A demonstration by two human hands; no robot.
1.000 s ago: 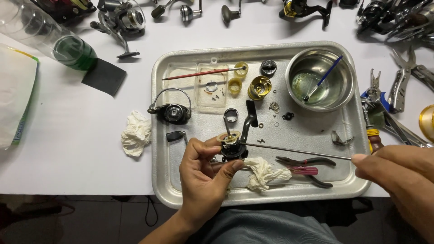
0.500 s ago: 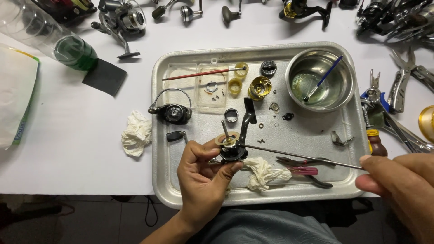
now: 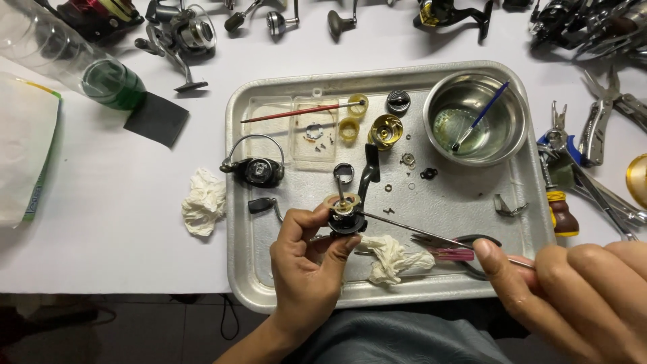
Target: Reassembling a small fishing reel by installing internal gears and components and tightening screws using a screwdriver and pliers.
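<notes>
Since the earlier frames the right hand has dropped lower and nearer the camera, so the long thin probe it holds now slopes down from the reel body instead of running nearly level; the left hand has barely shifted.

Taking the metal tray as the landmark: over its near edge the left hand's fingers are closed around a small black reel body, thumb and forefinger pinching its sides so the open top, with its pale ring and upright shaft, faces the camera. This grip seems meant to steady the part. The right hand, past the tray's near right corner, has its fingers closed on the probe's handle, tip touching the reel body.

On the tray just beyond the hands lie a crumpled white rag and red-handled pliers, close for wiping and gripping. At the tray's middle sit small washers and screws, spread apart. On its left side rests a black rotor with wire bail. At the far right corner stands a steel bowl holding liquid and a blue brush.

Beyond the tray, on the white table, lie other fishing reels.
</notes>
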